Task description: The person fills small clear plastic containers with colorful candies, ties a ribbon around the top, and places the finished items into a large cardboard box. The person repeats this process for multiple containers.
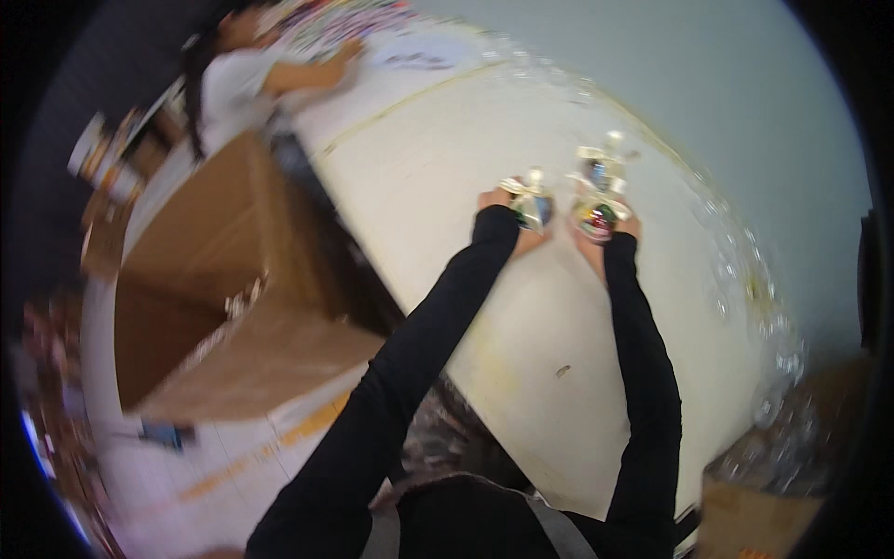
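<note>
While the left hand (529, 242) is curled around a clear ball with a pale bow (534, 212), the right hand (589, 250) closes around a second ball (596, 220) with red and green contents; a third ball (599, 174) shows just beyond it; both grips lie over the tabletop (540, 326), nearer its wall-side edge; clear plastic pieces (731, 270) line that edge; a cardboard box (200, 224) stands open beside the left edge.

Left, bow-tied clear bauble (534, 211), blue-green inside; right, red-green bauble (596, 221) near bluish bauble (599, 172)
</note>
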Tool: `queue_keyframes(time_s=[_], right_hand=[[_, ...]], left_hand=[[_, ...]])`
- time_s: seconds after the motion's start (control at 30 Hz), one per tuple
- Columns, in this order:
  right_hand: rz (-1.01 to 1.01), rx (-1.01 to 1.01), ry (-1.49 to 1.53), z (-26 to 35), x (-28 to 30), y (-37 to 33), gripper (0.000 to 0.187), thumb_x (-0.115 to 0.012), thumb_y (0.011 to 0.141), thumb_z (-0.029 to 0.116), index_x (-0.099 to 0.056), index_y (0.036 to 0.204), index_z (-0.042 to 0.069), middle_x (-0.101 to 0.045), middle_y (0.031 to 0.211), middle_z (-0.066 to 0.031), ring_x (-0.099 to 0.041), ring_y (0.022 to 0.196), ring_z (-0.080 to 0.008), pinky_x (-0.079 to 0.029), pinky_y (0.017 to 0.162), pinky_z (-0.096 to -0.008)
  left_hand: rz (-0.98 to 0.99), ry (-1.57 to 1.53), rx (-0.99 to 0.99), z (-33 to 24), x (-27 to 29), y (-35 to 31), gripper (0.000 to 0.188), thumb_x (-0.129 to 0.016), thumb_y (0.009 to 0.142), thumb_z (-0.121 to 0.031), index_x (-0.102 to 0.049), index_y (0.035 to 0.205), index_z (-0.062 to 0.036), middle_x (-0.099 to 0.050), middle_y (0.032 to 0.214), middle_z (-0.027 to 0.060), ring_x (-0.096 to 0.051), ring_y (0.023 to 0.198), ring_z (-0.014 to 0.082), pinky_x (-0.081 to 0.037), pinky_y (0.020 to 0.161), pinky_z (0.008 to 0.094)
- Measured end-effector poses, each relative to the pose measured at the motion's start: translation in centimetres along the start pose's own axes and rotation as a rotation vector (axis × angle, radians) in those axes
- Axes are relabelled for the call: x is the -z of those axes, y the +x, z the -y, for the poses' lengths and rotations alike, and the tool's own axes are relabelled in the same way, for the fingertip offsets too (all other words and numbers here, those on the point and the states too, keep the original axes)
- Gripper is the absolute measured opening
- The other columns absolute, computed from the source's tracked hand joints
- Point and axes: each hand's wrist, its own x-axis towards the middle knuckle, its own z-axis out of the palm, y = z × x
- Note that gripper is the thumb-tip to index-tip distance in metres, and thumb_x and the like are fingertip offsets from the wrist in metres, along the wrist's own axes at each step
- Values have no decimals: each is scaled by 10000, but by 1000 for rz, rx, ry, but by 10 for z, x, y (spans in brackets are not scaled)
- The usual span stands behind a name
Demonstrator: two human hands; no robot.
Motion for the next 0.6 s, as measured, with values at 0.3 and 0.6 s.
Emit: queue_keyframes(time_s=[0.3, 0.6], right_hand=[[167, 127, -227, -36, 36, -32, 550, -546, 804, 443, -514, 1175, 38, -575, 1096, -132, -577, 969, -212, -488, 764, -341], [106, 109, -490, -16, 61, -41, 527, -579, 776, 408, -522, 1158, 49, -576, 1095, -126, -580, 965, -216, -490, 752, -341]], left_hand=[[-374, 1, -510, 23, 236, -222, 973, -827, 555, -338, -255, 1282, -37, -433, 1198, 141, -437, 1127, 244, -346, 960, 361], [-410, 545, 165, 117, 503, -309, 963, -815, 559, -304, -278, 1314, -41, -482, 1229, 120, -507, 1095, 192, -438, 931, 321]])
